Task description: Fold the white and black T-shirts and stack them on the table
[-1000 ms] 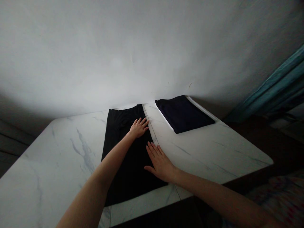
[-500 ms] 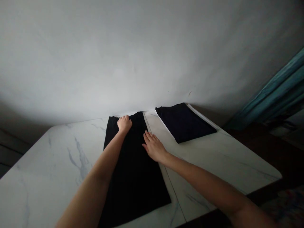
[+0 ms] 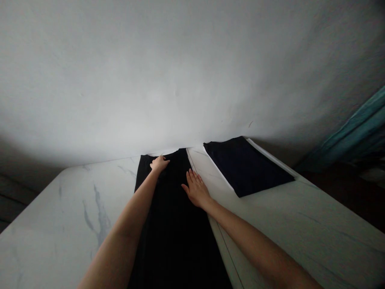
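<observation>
A long piece of black clothing, seemingly folded trousers (image 3: 177, 233), lies flat on the table with its waist end by the wall. Near that end my left hand (image 3: 159, 163) is closed, its fingers curled at the black cloth. My right hand (image 3: 197, 188) rests flat along the right edge of the same cloth, fingers stretched out and holding nothing. The near end of the black cloth runs out of view at the bottom.
A folded dark garment (image 3: 248, 166) with white edging beneath it lies to the right, against the wall (image 3: 168, 80). The white marble-patterned table (image 3: 66, 208) has a seam beside the black cloth. A teal curtain (image 3: 345, 132) hangs at far right.
The view has shifted, so the near end of the black cloth has left the picture. My left hand's fingers have turned slightly to the right; my right hand stays flat at the edge.
</observation>
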Available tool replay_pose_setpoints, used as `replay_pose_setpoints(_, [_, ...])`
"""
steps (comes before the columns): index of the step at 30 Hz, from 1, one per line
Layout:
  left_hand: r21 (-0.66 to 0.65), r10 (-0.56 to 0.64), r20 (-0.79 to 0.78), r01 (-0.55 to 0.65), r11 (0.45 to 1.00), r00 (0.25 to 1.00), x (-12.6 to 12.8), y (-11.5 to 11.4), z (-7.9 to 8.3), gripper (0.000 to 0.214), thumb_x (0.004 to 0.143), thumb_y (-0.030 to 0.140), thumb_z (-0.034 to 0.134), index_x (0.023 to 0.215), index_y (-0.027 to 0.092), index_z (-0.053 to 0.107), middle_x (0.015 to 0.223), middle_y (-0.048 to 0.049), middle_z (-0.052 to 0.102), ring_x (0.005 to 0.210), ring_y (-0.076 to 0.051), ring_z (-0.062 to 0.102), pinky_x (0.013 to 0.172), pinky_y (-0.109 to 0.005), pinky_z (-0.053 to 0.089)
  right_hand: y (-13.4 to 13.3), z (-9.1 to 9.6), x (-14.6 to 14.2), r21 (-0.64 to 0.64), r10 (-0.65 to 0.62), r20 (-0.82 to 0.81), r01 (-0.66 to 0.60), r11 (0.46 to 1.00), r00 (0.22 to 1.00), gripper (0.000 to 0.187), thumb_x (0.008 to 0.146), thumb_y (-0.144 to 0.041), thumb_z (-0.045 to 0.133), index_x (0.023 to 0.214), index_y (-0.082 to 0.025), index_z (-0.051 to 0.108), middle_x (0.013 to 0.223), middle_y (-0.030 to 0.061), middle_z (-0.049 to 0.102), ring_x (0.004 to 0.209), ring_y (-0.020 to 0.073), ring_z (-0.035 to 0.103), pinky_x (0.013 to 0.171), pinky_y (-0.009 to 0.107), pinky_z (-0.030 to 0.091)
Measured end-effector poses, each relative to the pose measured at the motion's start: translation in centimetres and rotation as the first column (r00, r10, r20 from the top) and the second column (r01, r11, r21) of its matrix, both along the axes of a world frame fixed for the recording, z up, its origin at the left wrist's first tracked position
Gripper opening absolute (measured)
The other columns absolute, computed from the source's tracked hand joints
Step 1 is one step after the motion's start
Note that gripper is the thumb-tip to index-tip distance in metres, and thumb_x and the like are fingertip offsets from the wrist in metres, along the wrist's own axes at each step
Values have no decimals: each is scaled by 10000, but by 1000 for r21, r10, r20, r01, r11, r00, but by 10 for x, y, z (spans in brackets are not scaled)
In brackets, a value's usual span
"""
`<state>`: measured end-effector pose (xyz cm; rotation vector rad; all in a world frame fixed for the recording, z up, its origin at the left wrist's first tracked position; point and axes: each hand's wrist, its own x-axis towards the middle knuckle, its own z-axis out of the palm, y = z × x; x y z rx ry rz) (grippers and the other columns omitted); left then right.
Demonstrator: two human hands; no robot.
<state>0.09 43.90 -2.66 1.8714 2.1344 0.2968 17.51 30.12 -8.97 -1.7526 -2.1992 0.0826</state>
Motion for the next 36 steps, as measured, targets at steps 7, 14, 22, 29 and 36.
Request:
replay_pose_setpoints(7, [96, -153, -139, 167, 981, 978, -2, 1, -1, 273, 938, 364, 495, 1165, 217, 529, 1149, -121, 686, 1053, -264, 656, 821, -336, 503, -1, 1, 0, -17, 3, 2, -3, 1000, 1000, 657, 1003, -480, 337, 1509, -63, 305, 1569, 214, 206, 1450, 315, 226, 1175, 468, 214])
replay_pose_setpoints(14, [77, -248, -258, 276, 958, 934, -5, 1, -11, 284, 955, 385, 482, 1190, 230, 518, 1108, -123, 698, 1026, -270, 670, 810, -343, 509, 3, 8, 1, -37, 24, 29, -23, 999, 999, 551, 1006, -388, 333, 1480, -113, 393, 1557, 198, 263, 1440, 321, 256, 1161, 502, 226])
replay_pose_setpoints(22, [139, -142, -178, 167, 976, 974, -6, -13, -7, 310, 928, 383, 526, 1196, 227, 511, 1169, -113, 673, 1049, -263, 654, 820, -345, 508, 86, 19, -5, -17, 9, -11, -9, 1000, 1000, 552, 961, -184, 294, 1487, -24, 335, 1552, 212, 262, 1438, 298, 271, 1163, 487, 232])
replay_pose_setpoints(29, [167, -175, -102, 190, 968, 979, -15, -17, -15, 266, 920, 253, 491, 1184, 266, 526, 1164, -60, 683, 1061, -224, 645, 842, -313, 494, 113, 12, -9, -61, 6, 3, -6, 998, 1000, 562, 1017, -332, 299, 1519, -79, 284, 1579, 188, 208, 1454, 278, 230, 1173, 421, 206])
replay_pose_setpoints(36, [167, -165, -12, 164, 972, 986, -22, -12, -20, 321, 880, 190, 470, 1178, 294, 525, 1126, -20, 694, 1010, -217, 666, 821, -307, 493, 111, 10, -8, -72, -23, -8, 22, 997, 1000, 618, 1020, -419, 235, 1544, -94, 196, 1596, 157, 151, 1467, 255, 191, 1179, 436, 181])
